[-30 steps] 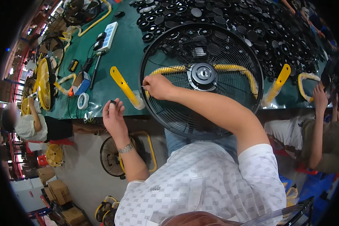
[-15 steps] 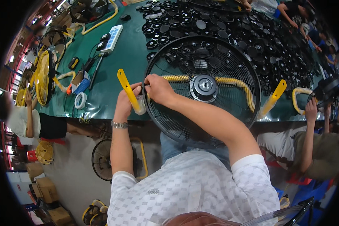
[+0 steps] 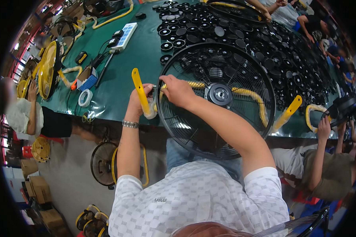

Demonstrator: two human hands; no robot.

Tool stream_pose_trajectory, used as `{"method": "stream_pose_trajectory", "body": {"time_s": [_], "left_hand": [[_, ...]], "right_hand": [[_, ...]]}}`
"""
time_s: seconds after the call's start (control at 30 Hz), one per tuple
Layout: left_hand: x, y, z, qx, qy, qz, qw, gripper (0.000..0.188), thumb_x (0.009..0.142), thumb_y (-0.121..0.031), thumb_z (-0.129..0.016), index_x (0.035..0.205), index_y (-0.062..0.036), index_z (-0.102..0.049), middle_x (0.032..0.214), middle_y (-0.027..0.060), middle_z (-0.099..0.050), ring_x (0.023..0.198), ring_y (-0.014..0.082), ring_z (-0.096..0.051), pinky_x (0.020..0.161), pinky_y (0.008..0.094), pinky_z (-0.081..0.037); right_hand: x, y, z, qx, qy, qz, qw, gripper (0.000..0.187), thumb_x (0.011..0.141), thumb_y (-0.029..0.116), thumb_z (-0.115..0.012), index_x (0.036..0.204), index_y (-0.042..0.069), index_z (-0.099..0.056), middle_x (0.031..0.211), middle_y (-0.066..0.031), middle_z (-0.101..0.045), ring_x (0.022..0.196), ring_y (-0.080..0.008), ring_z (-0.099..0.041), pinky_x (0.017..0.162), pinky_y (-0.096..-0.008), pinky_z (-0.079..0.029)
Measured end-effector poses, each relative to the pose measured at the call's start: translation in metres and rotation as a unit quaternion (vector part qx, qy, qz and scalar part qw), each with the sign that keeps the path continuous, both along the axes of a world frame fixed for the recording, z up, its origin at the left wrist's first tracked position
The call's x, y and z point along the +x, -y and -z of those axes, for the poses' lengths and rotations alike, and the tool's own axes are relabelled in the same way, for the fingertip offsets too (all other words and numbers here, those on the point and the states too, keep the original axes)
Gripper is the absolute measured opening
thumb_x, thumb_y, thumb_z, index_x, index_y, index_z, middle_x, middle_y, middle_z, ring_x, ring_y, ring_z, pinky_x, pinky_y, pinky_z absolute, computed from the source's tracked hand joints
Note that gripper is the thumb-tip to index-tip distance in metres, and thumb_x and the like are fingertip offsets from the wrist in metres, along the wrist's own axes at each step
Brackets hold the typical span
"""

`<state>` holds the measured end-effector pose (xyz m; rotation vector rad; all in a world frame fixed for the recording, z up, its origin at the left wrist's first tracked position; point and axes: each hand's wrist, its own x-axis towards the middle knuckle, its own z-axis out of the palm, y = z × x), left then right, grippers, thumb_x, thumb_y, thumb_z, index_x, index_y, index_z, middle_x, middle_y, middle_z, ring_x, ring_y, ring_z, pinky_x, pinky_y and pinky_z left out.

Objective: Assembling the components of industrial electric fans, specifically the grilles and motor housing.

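Note:
A large round black fan guard [image 3: 261, 136] leans upright at the table's front edge before me, with a round hub [image 3: 221, 94] at its middle. My right hand [image 3: 178, 91] closes on the guard's left rim with bent fingers. Just left of that rim, my left hand [image 3: 137, 102] is closed, its fingertips pinching a small dark part with a short metal shank [image 3: 154, 85]. Beside these fingers rises a flat yellow bracket arm [image 3: 137, 81] with holes, its lower end in clear plastic. A matching yellow arm [image 3: 293, 106] stands right of the guard. Behind the wires runs a wrapped yellow tube [image 3: 254, 93].
Many round black parts [image 3: 241, 43] cover the table's far side. Left lie a white power strip [image 3: 126, 36], a blue box [image 3: 87, 81], a tape roll [image 3: 84, 98] and a drill-like tool [image 3: 103, 68]. People work at both sides. Another fan [image 3: 103, 164] stands on the floor.
My left hand has drawn a little away from the rim, showing the small part with its metal shank. My right hand stays at the rim. The view has shifted slightly.

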<state>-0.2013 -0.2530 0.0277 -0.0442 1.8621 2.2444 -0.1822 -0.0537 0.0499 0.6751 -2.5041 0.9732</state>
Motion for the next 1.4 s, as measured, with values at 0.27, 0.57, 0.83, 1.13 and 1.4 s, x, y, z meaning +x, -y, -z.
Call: {"method": "stream_pose_trajectory", "body": {"time_s": [0.27, 0.57, 0.83, 1.13, 1.4], "left_hand": [[0.0, -0.003, -0.005, -0.003, 0.008, -0.035, 0.999, 0.021, 0.09, -0.022, -0.068, 0.093, -0.002, -0.062, 0.077, 0.0011, -0.057, 0.065, 0.0093, -0.053, 0.057, 0.0241, -0.044], [0.001, 0.004, -0.005, -0.011, -0.023, -0.032, 0.999, 0.025, 0.091, -0.021, -0.068, 0.102, 0.0013, -0.062, 0.081, 0.0034, -0.059, 0.066, 0.0106, -0.055, 0.057, 0.0236, -0.045], [0.001, 0.006, -0.017, -0.007, -0.038, 0.018, 0.999, 0.039, 0.094, -0.024, -0.065, 0.119, 0.0056, -0.06, 0.08, 0.0031, -0.058, 0.07, 0.0104, -0.056, 0.061, 0.0223, -0.045], [-0.006, 0.001, -0.001, -0.034, -0.047, 0.044, 0.997, 0.034, 0.094, -0.025, -0.065, 0.112, 0.0035, -0.064, 0.083, 0.002, -0.065, 0.067, 0.0084, -0.056, 0.061, 0.0218, -0.046], [0.008, -0.001, -0.005, -0.001, -0.027, 0.045, 0.999, 0.04, 0.096, -0.032, -0.059, 0.118, 0.0024, -0.06, 0.091, 0.0043, -0.065, 0.076, 0.0109, -0.059, 0.066, 0.0235, -0.048]], "right_hand": [[-0.032, -0.008, -0.007, 0.115, -0.052, -0.053, 0.991, 0.035, 0.082, 0.024, -0.068, 0.115, 0.015, -0.062, 0.092, -0.0093, -0.061, 0.084, -0.0289, -0.065, 0.068, -0.0414, -0.053], [-0.031, -0.008, -0.008, 0.134, -0.07, -0.035, 0.988, 0.028, 0.081, 0.031, -0.068, 0.105, 0.018, -0.066, 0.093, -0.0058, -0.062, 0.081, -0.0265, -0.066, 0.066, -0.0385, -0.054], [-0.032, -0.008, -0.005, 0.11, -0.091, -0.039, 0.989, 0.023, 0.077, 0.029, -0.07, 0.097, 0.017, -0.067, 0.085, -0.0064, -0.06, 0.081, -0.026, -0.066, 0.066, -0.0393, -0.053], [-0.035, -0.005, -0.003, 0.103, -0.095, -0.042, 0.989, 0.022, 0.077, 0.03, -0.07, 0.095, 0.018, -0.069, 0.086, -0.0059, -0.061, 0.082, -0.026, -0.066, 0.067, -0.0393, -0.053], [-0.022, -0.007, -0.011, 0.139, -0.031, -0.048, 0.989, 0.031, 0.08, 0.031, -0.069, 0.109, 0.018, -0.066, 0.092, -0.008, -0.064, 0.084, -0.028, -0.066, 0.07, -0.0404, -0.053]]}}
